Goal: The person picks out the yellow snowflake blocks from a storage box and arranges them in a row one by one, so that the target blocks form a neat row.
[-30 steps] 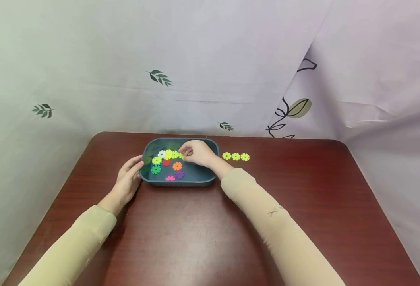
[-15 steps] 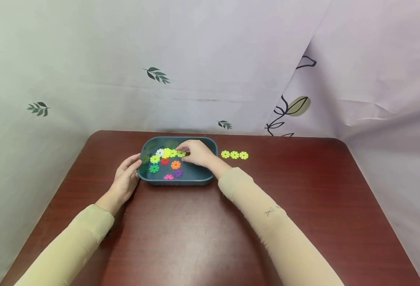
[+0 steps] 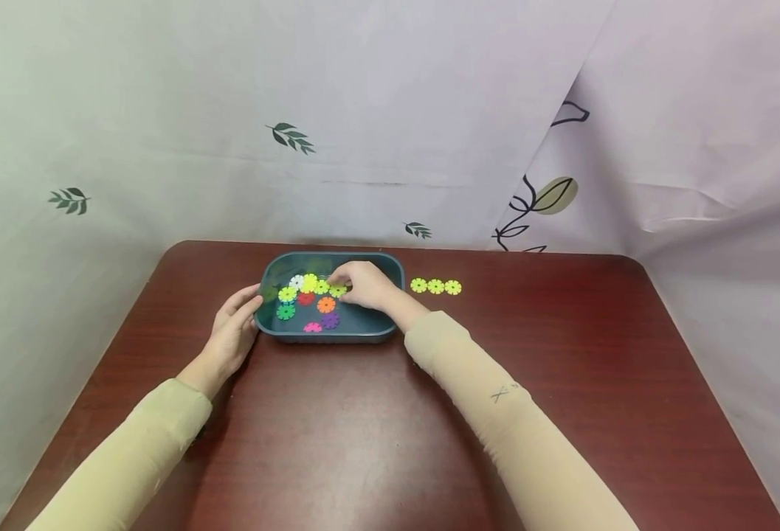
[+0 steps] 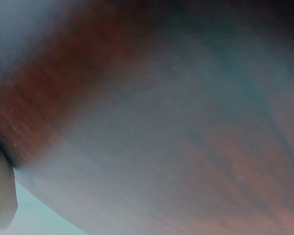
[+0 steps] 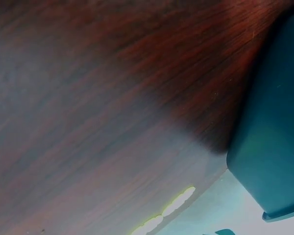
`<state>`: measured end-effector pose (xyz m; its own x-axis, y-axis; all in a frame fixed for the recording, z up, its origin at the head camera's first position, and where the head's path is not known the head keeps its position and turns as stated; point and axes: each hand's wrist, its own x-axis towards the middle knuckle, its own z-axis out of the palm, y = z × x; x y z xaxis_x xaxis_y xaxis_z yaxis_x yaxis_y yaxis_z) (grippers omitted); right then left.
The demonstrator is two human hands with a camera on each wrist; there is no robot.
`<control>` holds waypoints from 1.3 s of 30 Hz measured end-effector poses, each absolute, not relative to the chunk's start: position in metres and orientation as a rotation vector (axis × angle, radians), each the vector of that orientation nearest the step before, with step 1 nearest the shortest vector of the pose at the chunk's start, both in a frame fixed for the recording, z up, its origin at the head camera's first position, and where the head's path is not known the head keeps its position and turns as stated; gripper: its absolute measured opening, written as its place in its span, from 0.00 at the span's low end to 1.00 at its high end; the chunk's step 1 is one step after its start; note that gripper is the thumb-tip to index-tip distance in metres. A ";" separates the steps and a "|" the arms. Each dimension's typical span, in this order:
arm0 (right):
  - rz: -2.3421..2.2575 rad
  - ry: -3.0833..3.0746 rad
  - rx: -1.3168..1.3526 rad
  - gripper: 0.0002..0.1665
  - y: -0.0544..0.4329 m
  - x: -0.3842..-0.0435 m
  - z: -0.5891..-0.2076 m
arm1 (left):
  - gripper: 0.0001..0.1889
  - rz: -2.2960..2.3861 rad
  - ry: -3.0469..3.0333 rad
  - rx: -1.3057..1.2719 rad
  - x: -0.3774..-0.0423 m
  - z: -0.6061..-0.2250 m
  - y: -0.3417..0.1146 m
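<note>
Tray [image 3: 371, 323]: over on the table [image 3: 336, 413], towards its 11 o'clock.
Loose discs [image 3: 309, 282]: in the tray, mostly from 6 round to 12.
Row of three discs [image 3: 435, 282]: on the table, just off the tray's 3.
Cloth [image 3: 363, 88]: behind the table, at 12.

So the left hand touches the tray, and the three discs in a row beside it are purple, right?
Not quite: the three discs in that row are yellow, as the head view shows. The left hand does touch the tray.

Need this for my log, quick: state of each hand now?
Left hand: holding the tray at its left rim.
Right hand: at a yellow-green disc; pinched or not, cannot tell.
</note>
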<state>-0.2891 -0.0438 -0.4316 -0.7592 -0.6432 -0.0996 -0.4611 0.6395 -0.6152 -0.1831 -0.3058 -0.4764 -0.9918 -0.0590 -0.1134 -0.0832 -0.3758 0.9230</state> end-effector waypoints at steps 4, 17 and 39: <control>-0.823 2.584 -0.873 0.22 -0.044 -0.290 -0.432 | 0.10 2.572 1.772 -0.199 -0.183 -0.476 -0.305; -0.663 2.636 -0.892 0.23 -0.047 -0.288 -0.432 | 0.10 2.569 1.761 -0.209 -0.184 -0.475 -0.304; -0.618 2.642 -0.892 0.17 -0.049 -0.285 -0.435 | 0.12 2.564 1.762 -0.188 -0.182 -0.476 -0.304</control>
